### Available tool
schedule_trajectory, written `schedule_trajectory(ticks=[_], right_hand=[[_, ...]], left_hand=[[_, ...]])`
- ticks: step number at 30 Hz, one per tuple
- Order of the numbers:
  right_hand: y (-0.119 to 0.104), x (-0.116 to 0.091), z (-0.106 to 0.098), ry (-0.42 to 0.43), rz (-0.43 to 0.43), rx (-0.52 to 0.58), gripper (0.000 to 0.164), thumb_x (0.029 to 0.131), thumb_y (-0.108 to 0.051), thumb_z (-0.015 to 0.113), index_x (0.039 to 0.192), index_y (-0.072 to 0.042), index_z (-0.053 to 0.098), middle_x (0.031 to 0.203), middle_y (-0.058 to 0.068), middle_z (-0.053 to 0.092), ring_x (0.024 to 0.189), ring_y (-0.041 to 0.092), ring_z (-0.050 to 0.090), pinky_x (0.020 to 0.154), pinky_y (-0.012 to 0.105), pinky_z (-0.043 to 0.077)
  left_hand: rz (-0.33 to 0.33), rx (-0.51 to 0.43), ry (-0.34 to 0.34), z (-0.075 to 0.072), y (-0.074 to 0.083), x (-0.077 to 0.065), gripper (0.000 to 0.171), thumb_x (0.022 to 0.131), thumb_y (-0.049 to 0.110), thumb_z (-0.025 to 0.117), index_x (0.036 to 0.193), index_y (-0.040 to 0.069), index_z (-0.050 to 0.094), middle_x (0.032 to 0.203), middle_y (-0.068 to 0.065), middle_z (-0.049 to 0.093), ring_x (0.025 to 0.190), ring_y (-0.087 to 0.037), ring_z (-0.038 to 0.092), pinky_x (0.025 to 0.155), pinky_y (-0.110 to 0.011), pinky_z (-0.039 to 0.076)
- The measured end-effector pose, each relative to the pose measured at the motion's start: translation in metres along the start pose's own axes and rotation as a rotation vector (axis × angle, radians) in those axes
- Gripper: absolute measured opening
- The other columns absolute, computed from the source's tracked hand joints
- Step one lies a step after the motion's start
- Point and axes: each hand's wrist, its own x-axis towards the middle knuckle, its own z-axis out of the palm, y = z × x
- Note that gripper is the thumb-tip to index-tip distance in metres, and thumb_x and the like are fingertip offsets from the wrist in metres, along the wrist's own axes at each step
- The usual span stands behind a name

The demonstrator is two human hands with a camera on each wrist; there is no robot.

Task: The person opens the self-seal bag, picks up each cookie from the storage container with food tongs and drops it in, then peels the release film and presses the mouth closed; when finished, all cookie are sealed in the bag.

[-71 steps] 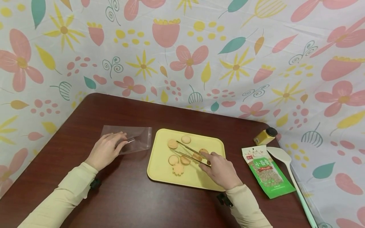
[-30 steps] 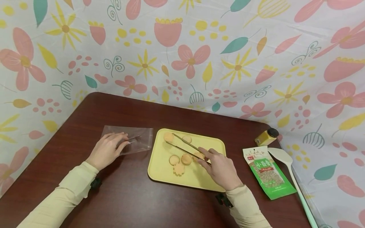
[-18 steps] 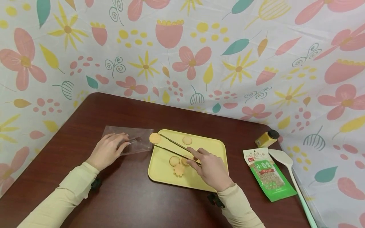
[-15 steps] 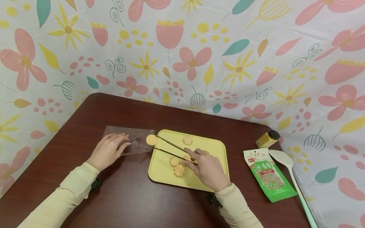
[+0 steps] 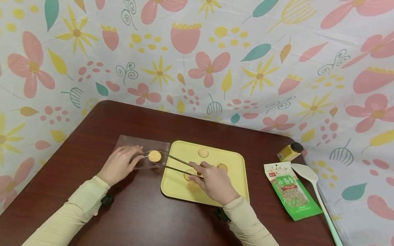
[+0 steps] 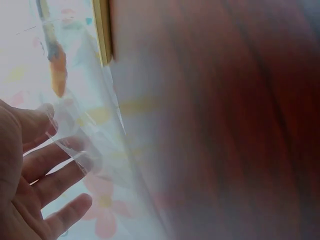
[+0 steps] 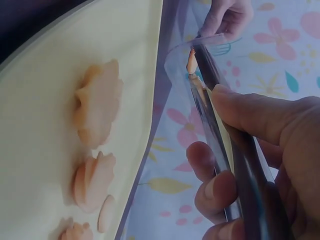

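My left hand holds the clear plastic bag at its near edge, thumb and fingers on the film. My right hand grips metal tongs that reach left past the tray. A round golden cookie is between the tong tips, at the bag, close to my left fingertips. Whether it is inside the film, I cannot tell. In the right wrist view the cookie appears edge-on beside the bag's film. Several cookies, round and scalloped, lie on the yellow tray.
A spice packet, green and white, lies to the tray's right, beside a white spatula with a pale green handle. Behind them a yellow bottle with a black cap lies tipped. A floral cloth hangs behind the dark table.
The tongs have carried the cookie left, from the tray across its edge to the bag. My right hand has moved left with them. My left hand has stayed at the bag.
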Motion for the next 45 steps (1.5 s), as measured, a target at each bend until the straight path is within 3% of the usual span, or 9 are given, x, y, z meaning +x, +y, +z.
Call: schedule_trajectory(ticks=[9, 16, 31, 40, 45], right_hand=[[-0.004, 0.007, 0.006, -0.003, -0.014, -0.002, 0.044, 0.091, -0.041, 0.066, 0.13, -0.022, 0.064, 0.08, -0.007, 0.056, 0.056, 0.005, 0.053, 0.037, 0.02, 0.028], [-0.009, 0.016, 0.008, -0.008, -0.035, 0.011, 0.043, 0.091, -0.04, 0.067, 0.13, -0.021, 0.063, 0.081, -0.006, 0.058, 0.058, 0.006, 0.054, 0.04, 0.021, 0.035], [-0.017, 0.038, 0.012, -0.041, -0.057, 0.01, 0.043, 0.092, -0.039, 0.067, 0.13, -0.022, 0.062, 0.084, -0.004, 0.061, 0.062, 0.007, 0.059, 0.041, 0.024, 0.041], [-0.022, 0.049, 0.015, -0.061, -0.055, 0.016, 0.043, 0.092, -0.04, 0.066, 0.131, -0.023, 0.062, 0.085, -0.003, 0.062, 0.065, 0.011, 0.061, 0.045, 0.027, 0.046], [-0.024, 0.056, 0.018, -0.105, -0.041, 0.022, 0.044, 0.092, -0.04, 0.066, 0.132, -0.022, 0.062, 0.085, -0.002, 0.061, 0.067, 0.011, 0.061, 0.046, 0.025, 0.045]], left_hand=[[0.059, 0.017, 0.027, 0.001, 0.001, 0.001, 0.023, 0.083, 0.013, 0.077, 0.103, 0.004, 0.07, 0.109, -0.014, 0.07, 0.104, -0.03, 0.066, 0.093, -0.054, 0.048], [0.064, 0.017, 0.005, 0.001, 0.003, 0.001, 0.017, 0.085, 0.011, 0.075, 0.1, 0.006, 0.069, 0.112, -0.014, 0.069, 0.107, -0.03, 0.064, 0.095, -0.053, 0.047], [0.081, -0.027, 0.038, 0.003, 0.004, 0.002, 0.02, 0.082, 0.011, 0.077, 0.1, 0.006, 0.07, 0.116, -0.013, 0.068, 0.112, -0.03, 0.062, 0.095, -0.053, 0.046], [0.107, -0.083, 0.067, 0.006, 0.004, 0.002, 0.019, 0.081, 0.007, 0.078, 0.098, 0.004, 0.069, 0.116, -0.014, 0.068, 0.11, -0.03, 0.063, 0.088, -0.051, 0.051], [0.113, -0.086, 0.082, 0.006, 0.002, 0.002, 0.022, 0.079, 0.008, 0.079, 0.099, 0.004, 0.07, 0.111, -0.013, 0.069, 0.099, -0.028, 0.067, 0.079, -0.048, 0.056]])
